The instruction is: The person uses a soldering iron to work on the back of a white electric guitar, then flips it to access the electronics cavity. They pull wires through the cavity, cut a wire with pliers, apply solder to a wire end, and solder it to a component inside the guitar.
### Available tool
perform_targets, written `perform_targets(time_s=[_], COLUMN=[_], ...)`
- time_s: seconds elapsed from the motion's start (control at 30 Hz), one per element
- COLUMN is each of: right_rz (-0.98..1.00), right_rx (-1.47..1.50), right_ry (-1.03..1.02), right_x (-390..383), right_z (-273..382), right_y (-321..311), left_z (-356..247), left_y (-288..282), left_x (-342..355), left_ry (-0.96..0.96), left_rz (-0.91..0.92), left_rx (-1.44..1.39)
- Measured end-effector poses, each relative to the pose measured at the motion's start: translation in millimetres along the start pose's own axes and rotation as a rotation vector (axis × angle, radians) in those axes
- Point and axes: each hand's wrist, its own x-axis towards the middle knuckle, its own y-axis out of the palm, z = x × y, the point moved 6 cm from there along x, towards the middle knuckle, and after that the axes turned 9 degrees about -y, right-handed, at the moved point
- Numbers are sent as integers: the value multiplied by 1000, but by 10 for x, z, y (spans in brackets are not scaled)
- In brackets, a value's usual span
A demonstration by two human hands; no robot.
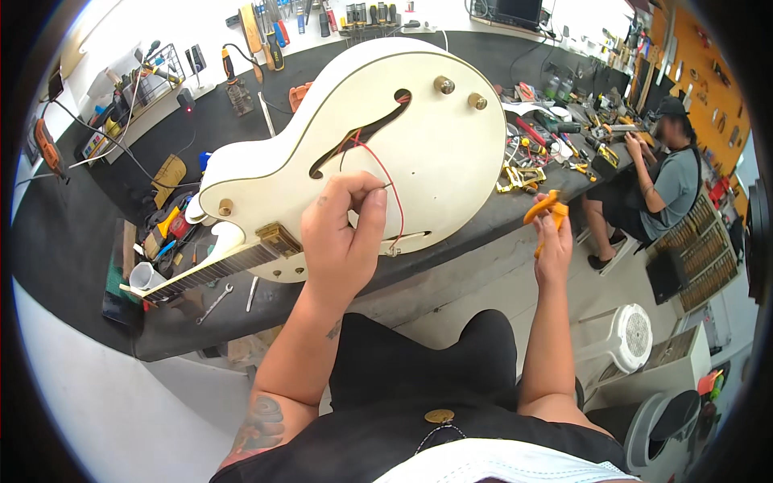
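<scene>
A cream hollow-body electric guitar (441,165) lies on the dark bench, with its neck toward the lower left. From its upper f-hole (374,129) a red wire (392,173) loops across the top and reaches down by the lower f-hole. Above the body, my left hand (346,229) is closed in a pinch on a thin dark wire (386,186), whose tip pokes out past the fingertips beside the red one. Off the guitar's right side, my right hand (554,249) grips an orange hand tool (547,211); its exact kind is unclear.
Pliers, screwdrivers and loose parts (555,141) crowd the bench at the right. A spanner (216,304) and a white cup (145,276) lie near the neck. A person (672,173) sits working at the far right. A white stool (632,336) stands on the floor.
</scene>
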Motion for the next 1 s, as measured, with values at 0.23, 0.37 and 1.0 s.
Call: perform_targets(time_s=[0.23, 0.37, 1.0], right_rz=[723, 729, 658], right_rx=[-118, -41, -162], right_ry=[-9, -213, -263], right_x=[-631, -717, -737], right_z=[1231, 1466, 1717], right_y=[1118, 1616, 1778], left_z=[-26, -46, -147], left_y=[19, 89, -62], left_x=[-3, 12, -64], left_ry=[-59, -25, -58], left_rz=[16, 31, 40], left_rx=[4, -41, -83])
